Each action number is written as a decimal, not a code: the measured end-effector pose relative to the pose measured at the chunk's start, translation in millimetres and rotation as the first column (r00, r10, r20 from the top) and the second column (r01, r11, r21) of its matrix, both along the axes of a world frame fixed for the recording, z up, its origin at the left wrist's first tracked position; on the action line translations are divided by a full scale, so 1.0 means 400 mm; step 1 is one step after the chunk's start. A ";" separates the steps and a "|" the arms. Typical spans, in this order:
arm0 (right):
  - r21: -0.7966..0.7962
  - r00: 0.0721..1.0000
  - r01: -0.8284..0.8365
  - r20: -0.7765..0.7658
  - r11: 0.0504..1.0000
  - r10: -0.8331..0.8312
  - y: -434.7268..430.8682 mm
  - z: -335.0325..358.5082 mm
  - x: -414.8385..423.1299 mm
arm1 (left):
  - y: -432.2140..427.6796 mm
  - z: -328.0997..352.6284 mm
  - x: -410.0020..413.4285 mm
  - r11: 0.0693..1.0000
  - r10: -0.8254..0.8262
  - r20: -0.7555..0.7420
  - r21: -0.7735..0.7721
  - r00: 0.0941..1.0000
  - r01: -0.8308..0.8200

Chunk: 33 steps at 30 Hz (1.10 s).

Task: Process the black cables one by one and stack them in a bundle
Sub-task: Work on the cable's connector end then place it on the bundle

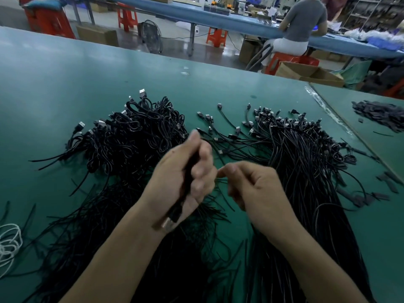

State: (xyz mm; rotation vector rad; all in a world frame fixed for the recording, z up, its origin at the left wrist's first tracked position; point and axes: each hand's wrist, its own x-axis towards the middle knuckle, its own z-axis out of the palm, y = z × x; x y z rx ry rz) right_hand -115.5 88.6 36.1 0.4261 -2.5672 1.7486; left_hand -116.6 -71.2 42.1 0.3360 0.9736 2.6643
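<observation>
Black cables point(306, 162) lie fanned out centre-right on the green table point(54, 84), and a tangled coiled heap point(135, 132) sits left of centre. Your left hand point(181, 178) is fisted round one cable point(189, 169) at mid-frame, with its plug end point(172, 216) sticking out by your wrist. Your right hand point(253, 189) is just beside it, thumb and forefinger pinching thin strands point(220, 182) at the left fingers; motion blur hides finer detail.

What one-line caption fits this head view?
Left hand grips a black cable, right hand pinches a thin strand, above cable piles on a green table.
</observation>
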 end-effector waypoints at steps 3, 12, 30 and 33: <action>0.252 0.986 -0.158 -0.003 0.955 0.164 -0.012 0.000 0.030 | 0.009 -0.013 -0.019 0.976 0.217 -0.026 0.042 0.976 -0.216; 0.425 0.963 -0.133 -0.157 0.896 0.218 0.026 0.077 0.017 | 0.027 -0.061 -0.004 0.452 0.100 -0.610 -0.676 0.786 -0.582; 0.284 0.978 -0.157 -0.090 0.946 0.189 -0.019 0.009 0.046 | 0.014 -0.021 -0.013 0.887 0.377 -0.179 -0.213 0.909 -0.410; 0.420 0.960 -0.183 -0.118 0.889 0.254 -0.011 0.038 0.049 | 0.018 -0.052 -0.015 0.572 0.382 -0.493 -0.538 0.782 -0.619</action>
